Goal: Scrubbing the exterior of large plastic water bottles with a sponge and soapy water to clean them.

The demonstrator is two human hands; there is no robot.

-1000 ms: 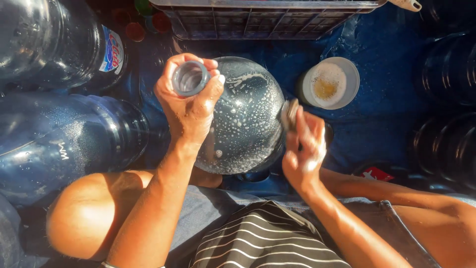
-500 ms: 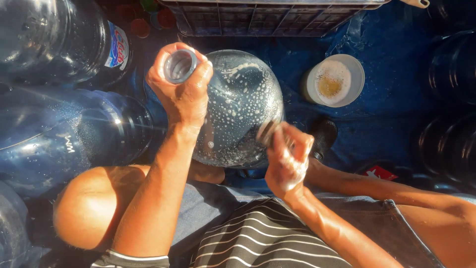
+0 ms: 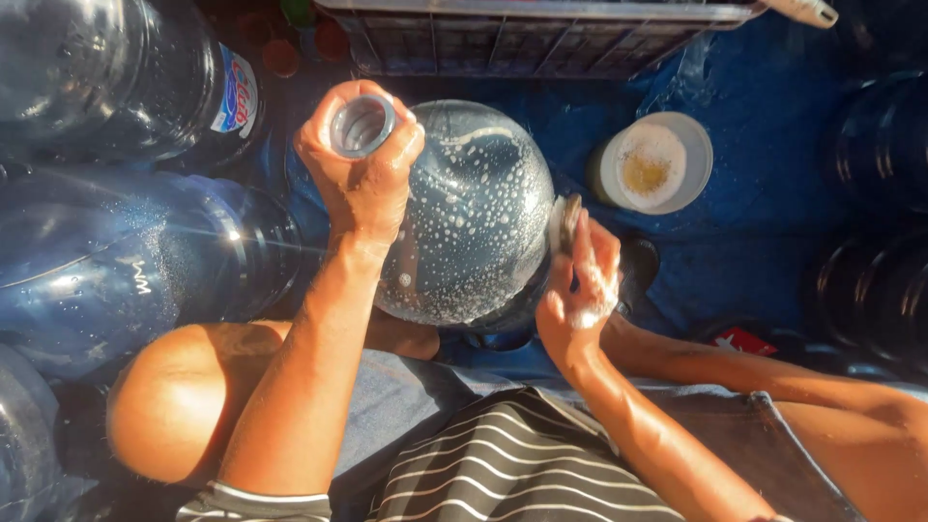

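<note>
Head view looks straight down on a large blue water jug (image 3: pixel 474 222), its rounded shoulder speckled with white soap foam, standing upright on the blue floor covering (image 3: pixel 773 251) between the person's bare knees. Left hand (image 3: pixel 362 169) wraps the jug's neck just under the open mouth (image 3: pixel 361 126), fingers (image 3: pixel 401 145) curled tight around it and the thumb closing the ring, so the grip is narrow and full. Right hand (image 3: pixel 578 290) is pressed against the jug's right flank, wet with suds; its fingers (image 3: pixel 599 246) lie close together and pinch a small dark scrubbing pad (image 3: pixel 565 220) flat against the plastic. Only the edge of the pad shows, so I cannot tell its whole shape. Just right of the jug, near the far side of the covering, sits a white round bowl (image 3: pixel 677 150) with a pale yellowish paste in its middle. A small red packet (image 3: pixel 742 340) lies on the covering beside the right forearm. More blue jugs lie to the left: one on its side (image 3: pixel 126 261) touching the left knee, another with a label (image 3: pixel 106 77) beyond it. Dark jugs (image 3: pixel 875 280) stand along the right edge. A metal grid crate (image 3: pixel 541 34) runs across the far edge.
</note>
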